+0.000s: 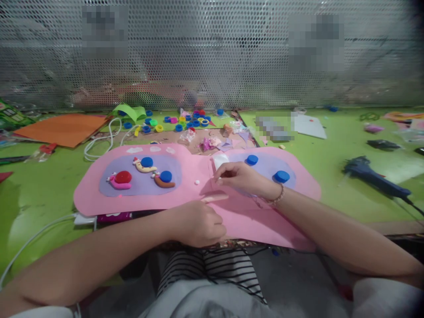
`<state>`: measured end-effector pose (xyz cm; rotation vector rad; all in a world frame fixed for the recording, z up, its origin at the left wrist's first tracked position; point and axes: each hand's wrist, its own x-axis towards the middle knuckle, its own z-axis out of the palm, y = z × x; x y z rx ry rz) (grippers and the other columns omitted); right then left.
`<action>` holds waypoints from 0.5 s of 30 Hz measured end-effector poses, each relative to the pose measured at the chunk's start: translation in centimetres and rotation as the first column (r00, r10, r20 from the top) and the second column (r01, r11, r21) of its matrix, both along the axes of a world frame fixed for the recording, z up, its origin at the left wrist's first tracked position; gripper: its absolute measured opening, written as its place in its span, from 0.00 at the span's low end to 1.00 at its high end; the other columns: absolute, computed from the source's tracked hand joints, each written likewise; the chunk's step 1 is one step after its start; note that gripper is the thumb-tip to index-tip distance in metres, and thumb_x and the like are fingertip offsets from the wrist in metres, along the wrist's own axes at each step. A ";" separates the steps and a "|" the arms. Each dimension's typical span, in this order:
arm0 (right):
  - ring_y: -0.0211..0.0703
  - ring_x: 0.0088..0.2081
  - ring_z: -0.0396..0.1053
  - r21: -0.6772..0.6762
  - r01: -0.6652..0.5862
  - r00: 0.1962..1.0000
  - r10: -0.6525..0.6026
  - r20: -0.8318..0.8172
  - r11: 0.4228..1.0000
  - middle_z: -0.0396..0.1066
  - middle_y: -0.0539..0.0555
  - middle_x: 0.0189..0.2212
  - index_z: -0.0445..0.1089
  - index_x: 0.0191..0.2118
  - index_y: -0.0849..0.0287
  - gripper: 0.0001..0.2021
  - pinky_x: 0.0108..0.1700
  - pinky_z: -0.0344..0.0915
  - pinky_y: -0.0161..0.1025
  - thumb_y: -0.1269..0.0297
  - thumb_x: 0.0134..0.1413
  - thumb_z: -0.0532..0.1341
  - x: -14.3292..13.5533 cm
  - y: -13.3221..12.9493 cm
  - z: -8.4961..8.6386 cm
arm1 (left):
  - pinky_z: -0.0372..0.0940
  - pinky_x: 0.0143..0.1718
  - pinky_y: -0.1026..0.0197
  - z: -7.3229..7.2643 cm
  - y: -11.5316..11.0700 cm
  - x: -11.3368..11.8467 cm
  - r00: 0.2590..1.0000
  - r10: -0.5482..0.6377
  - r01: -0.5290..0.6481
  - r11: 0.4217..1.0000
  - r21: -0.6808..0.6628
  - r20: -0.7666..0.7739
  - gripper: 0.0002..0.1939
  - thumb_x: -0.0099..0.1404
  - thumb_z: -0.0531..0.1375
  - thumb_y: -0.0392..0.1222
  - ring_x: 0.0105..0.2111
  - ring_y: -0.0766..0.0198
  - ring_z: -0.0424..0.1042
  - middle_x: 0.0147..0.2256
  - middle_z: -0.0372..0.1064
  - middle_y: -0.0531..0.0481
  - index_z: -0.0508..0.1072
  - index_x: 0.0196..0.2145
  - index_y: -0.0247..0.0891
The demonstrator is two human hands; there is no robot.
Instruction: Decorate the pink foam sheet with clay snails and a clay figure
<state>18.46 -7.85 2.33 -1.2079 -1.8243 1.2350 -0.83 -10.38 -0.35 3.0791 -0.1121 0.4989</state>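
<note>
Paper (195, 164), pink, round-lobed, with lilac patches (141, 183)

Perforated metal panel (212, 53): stood along the back of the green table (338, 181). Orange sheet (66, 128): lay at left, near a green packet (12, 117). White cord (111, 136): lay looped. Dark-blue glue gun (377, 177): rested at right.

L grip (202, 223), R grip (236, 177) over pink card (196, 165) w/ blue caps (281, 176)

The person wears striped bottoms (232, 269), pale sleeves (386, 298), bracelet (282, 193).
</note>
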 end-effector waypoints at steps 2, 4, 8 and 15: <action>0.34 0.26 0.66 -0.030 0.022 1.000 -0.023 -0.003 0.999 0.70 0.50 0.23 0.70 0.28 0.62 0.07 0.31 0.64 0.34 0.62 0.46 0.60 -0.1 -0.1 0.2 | 0.65 0.35 0.62 0.0 0.0 0.0 1.000 0.003 -0.003 1.000 -0.003 -0.008 0.13 0.62 0.49 0.38 0.19 0.69 0.62 0.19 0.64 0.53 0.64 0.22 0.38; 0.32 0.22 0.64 -0.065 0.048 0.999 -0.048 0.001 0.997 0.67 0.49 0.19 0.69 0.25 0.62 0.10 0.28 0.63 0.33 0.61 0.50 0.57 -0.2 -0.1 0.4 | 0.65 0.36 0.62 0.0 0.0 -0.1 1.000 0.001 -0.001 1.000 -0.004 -0.011 0.12 0.62 0.49 0.38 0.19 0.69 0.62 0.19 0.64 0.54 0.64 0.22 0.38; 0.33 0.25 0.66 -0.069 0.031 0.999 -0.033 -0.032 0.997 0.69 0.49 0.22 0.70 0.29 0.61 0.08 0.31 0.64 0.34 0.62 0.49 0.58 -0.2 -0.2 0.2 | 0.61 0.48 0.56 0.2 0.0 0.0 1.000 0.000 0.000 1.000 0.001 0.001 0.13 0.63 0.48 0.37 0.18 0.70 0.61 0.18 0.63 0.55 0.63 0.21 0.38; 0.34 0.28 0.65 0.088 0.079 0.996 -0.075 -0.044 0.993 0.68 0.50 0.27 0.69 0.27 0.61 0.05 0.33 0.63 0.35 0.65 0.42 0.62 0.0 -0.1 -0.1 | 0.63 0.45 0.58 0.3 0.0 0.1 1.000 0.000 0.000 1.000 0.000 -0.011 0.13 0.63 0.48 0.38 0.18 0.70 0.62 0.19 0.64 0.55 0.63 0.21 0.38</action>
